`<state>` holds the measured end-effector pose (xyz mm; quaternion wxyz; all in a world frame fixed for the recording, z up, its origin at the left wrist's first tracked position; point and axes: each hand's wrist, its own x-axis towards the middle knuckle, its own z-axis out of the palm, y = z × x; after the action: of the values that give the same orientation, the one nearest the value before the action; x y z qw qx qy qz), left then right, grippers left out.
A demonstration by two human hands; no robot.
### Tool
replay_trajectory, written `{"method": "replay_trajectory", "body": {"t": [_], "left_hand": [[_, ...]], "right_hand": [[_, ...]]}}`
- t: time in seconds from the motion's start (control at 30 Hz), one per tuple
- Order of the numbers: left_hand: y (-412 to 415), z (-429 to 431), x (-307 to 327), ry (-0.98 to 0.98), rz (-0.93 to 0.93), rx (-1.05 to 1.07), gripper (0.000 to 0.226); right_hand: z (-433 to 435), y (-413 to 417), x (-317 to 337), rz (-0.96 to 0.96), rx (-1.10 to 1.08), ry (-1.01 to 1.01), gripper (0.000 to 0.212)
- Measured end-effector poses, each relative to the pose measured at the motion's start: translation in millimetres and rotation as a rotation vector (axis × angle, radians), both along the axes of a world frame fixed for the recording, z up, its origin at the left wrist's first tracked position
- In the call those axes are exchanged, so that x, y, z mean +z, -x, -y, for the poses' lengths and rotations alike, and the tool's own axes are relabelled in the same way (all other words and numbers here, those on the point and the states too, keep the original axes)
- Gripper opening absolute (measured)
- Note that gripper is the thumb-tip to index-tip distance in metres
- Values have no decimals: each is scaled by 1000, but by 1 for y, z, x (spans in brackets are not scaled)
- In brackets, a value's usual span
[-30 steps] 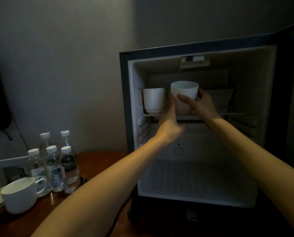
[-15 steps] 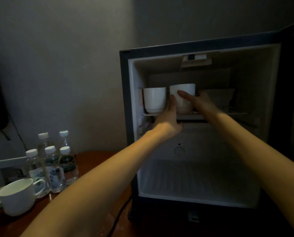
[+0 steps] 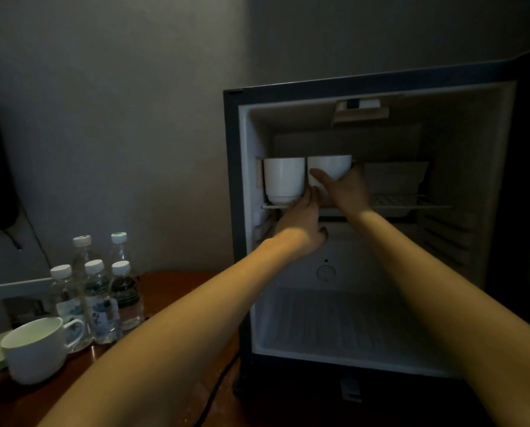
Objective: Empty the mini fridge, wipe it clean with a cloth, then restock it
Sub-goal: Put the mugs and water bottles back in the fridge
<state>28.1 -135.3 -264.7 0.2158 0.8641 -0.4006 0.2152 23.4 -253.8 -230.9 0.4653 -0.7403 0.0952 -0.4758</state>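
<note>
Right hand (image 3: 346, 189) grips right cup (image 3: 331, 166) on fridge shelf (image 3: 411, 205); left hand (image 3: 303, 221), fingers straight, touches its base, beside left cup (image 3: 283, 180).

No word, brand or number can be read anywhere. The water bottles (image 3: 103, 291), well to the left of the left hand (image 3: 300, 223) and lower, carry labels (image 3: 103, 318) with blue and dark print, too dim and blurred to make out. Below the right hand (image 3: 346, 192) and the cup (image 3: 330, 166) it grips, the back wall of the mini fridge (image 3: 245, 211) bears a small round mark (image 3: 326, 273) with a dot above it; whether it holds a sign cannot be told.
</note>
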Motion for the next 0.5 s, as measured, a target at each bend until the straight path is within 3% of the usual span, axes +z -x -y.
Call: {"method": "replay_trajectory", "body": {"t": [0.2, 0.37, 0.5], "left_hand": [[-4, -4, -4, -22, 100, 21, 88], [-7, -9, -10, -68, 119, 9, 90], [-4, -23, -12, -84, 85, 10, 90]], "right_hand": [[-3, -5, 4, -104, -120, -10, 117], [0, -8, 5, -178, -128, -3, 120], [-5, -4, -2, -97, -144, 53, 113]]}}
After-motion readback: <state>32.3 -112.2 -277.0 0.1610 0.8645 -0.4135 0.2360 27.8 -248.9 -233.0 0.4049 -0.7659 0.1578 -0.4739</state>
